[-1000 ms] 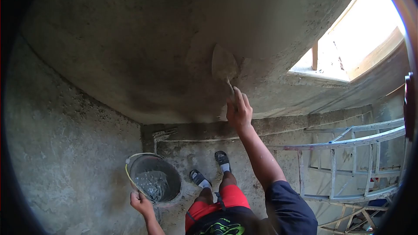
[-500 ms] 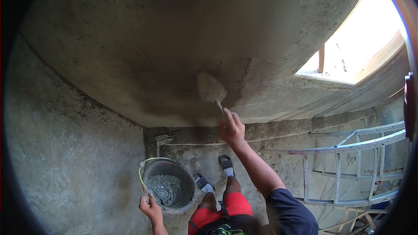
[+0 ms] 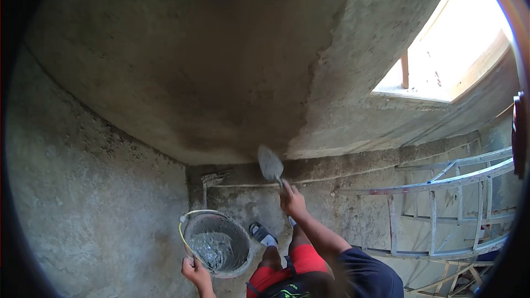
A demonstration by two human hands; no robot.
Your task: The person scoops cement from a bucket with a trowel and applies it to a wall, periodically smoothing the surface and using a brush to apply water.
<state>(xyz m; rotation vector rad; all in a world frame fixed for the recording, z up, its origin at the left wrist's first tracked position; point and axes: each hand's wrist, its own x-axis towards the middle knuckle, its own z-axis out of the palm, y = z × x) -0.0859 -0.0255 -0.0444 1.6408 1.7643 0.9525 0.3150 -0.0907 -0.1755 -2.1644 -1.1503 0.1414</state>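
My right hand is closed round the handle of a trowel. The trowel's grey blade points up, just in front of the foot of the wall, which has a dark damp patch. My left hand is closed on the handle of a bucket, beside its rim. Wet grey mortar lies in the bucket. A yellowish stretch of the handle arches over the bucket's far left side.
A mortar-covered tool rests by the corner where the walls meet. At right lies a metal ladder, with wooden pieces below it. A bright window opening is at upper right. My sandalled foot stands beside the bucket.
My right hand and the trowel have moved down, away from the damp patch towards the foot of the wall. The left hand still holds the bucket handle.
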